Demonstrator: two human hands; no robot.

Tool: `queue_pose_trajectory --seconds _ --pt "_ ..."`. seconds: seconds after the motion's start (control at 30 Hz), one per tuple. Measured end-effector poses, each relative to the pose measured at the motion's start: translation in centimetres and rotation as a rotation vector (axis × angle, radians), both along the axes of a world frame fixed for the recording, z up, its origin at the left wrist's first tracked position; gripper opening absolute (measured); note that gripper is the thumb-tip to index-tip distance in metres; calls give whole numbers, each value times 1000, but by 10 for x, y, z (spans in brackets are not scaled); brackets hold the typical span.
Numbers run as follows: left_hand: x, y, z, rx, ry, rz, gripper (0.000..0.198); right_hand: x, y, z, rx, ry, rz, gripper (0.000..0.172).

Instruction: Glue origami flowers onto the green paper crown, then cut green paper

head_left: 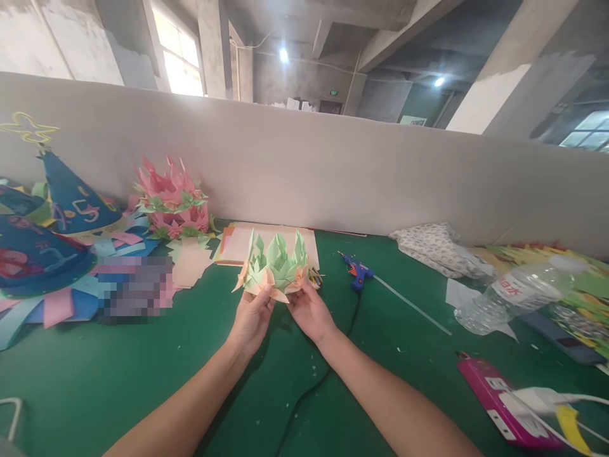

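Note:
A folded paper flower [276,265] with pale green pointed petals and peach lower petals is held above the green table [190,374], near its middle. My left hand [251,317] grips its lower left edge with closed fingers. My right hand [308,310] pinches its lower right edge. Both forearms reach in from the bottom of the view.
A finished pink and green paper flower [172,202] and blue paper cones [71,197] stand at the left. Peach paper sheets [242,244] lie behind the hands. A blue glue gun [356,271], a plastic bottle [514,295] and a pink phone [504,400] lie at the right. A grey partition [333,165] closes the back.

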State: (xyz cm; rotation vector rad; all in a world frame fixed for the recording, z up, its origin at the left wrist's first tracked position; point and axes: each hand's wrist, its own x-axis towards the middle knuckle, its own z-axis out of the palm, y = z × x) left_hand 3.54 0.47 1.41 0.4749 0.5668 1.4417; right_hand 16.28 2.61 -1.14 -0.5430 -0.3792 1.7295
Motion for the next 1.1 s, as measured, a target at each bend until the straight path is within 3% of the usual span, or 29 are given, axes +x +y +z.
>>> queue_pose_trajectory --seconds 0.27,0.47,0.73,0.93,1.1 --pt "-4 10 -10 -98 166 270 30 -5 -5 4 -27 -40 21 22" --pt "-5 9 -10 -67 186 268 35 -5 -4 4 -4 -50 27 20" --pt "-3 3 -1 37 195 90 46 -4 -5 3 67 -14 59 27" --pt "-9 9 -7 46 265 118 47 -6 -9 5 108 -44 89 25" --pt "-14 14 -4 150 349 183 53 -5 -8 8 82 -45 102 24"
